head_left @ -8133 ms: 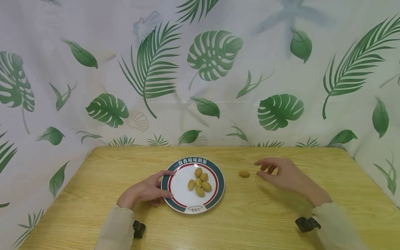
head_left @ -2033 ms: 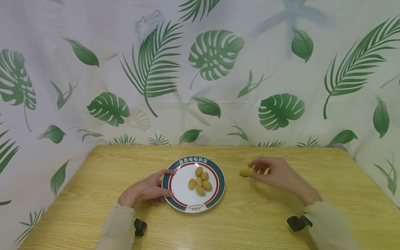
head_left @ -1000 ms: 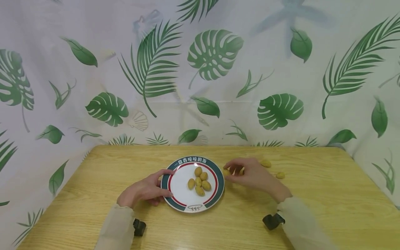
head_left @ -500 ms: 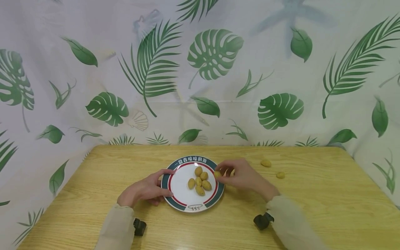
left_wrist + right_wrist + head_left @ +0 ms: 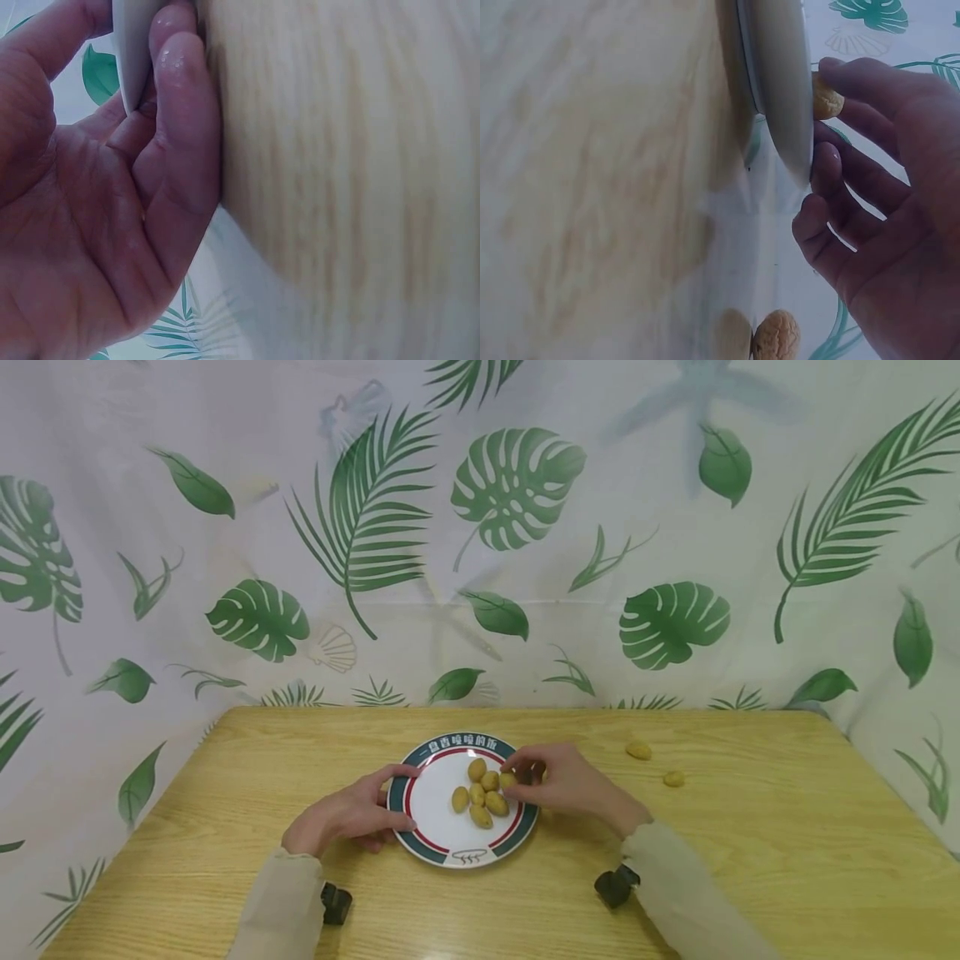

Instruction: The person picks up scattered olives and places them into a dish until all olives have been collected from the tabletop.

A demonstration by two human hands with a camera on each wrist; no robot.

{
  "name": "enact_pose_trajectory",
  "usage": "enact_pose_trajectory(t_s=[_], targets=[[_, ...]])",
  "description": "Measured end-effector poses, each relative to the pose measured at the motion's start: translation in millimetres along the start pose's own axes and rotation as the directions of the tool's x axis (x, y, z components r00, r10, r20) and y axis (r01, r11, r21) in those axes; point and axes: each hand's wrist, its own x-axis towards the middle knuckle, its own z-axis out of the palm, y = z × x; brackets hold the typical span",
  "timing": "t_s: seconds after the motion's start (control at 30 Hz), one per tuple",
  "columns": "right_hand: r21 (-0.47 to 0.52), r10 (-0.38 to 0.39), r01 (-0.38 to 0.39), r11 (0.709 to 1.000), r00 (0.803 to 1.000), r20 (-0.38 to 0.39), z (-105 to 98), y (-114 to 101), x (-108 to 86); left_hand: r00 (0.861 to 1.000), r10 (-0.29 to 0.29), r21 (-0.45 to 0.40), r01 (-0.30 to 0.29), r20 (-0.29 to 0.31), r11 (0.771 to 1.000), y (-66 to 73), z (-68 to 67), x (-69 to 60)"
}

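A white plate (image 5: pixel 435 814) with a dark green rim and red ring lies on the wooden table. My left hand (image 5: pixel 358 810) grips its left edge, thumb over the rim and fingers below, as the left wrist view also shows. Several small oval yellow-brown pieces (image 5: pixel 477 816) sit clustered right of the plate's centre; their kind is unclear. My right hand (image 5: pixel 566 781) pinches one more oval piece (image 5: pixel 507 779) between thumb and fingers at the cluster's right side. The right wrist view shows that piece (image 5: pixel 827 101) with a rough surface, beyond the plate's edge.
Two more oval pieces, one farther back (image 5: pixel 639 751) and one nearer (image 5: pixel 673 778), lie on the table (image 5: pixel 750 860) right of my right hand. A curtain (image 5: pixel 405 610) printed with green leaves hangs behind the table.
My right hand has come left from the table's right side, carrying an oval piece over the rim to the cluster. Two pieces on the right have come into view. My left hand stays on the plate.
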Motion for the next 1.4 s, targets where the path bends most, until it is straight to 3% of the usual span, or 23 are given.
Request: enact_pose_trajectory(t_s=[0.4, 0.87, 1.4], targets=[[-0.037, 0.052, -0.05, 0.998, 0.998, 0.047, 4, 3, 4.6, 1.0, -0.003, 0.003, 0.003, -0.001, 1.0, 1.8, -0.1, 1.1], [-0.035, 0.091, -0.09, 0.995, 0.995, 0.029, 0, 1, 1.3, 1.0, 0.0, 0.011, 0.0, -0.003, 1.0, 2.3, 0.3, 1.6], [-0.003, 0.035, -0.035, 0.999, 0.999, -0.015, -14, 6, -8.6, 1.0, -0.007, -0.002, 0.007, 0.014, 1.0, 0.5, -1.1, 1.8]])
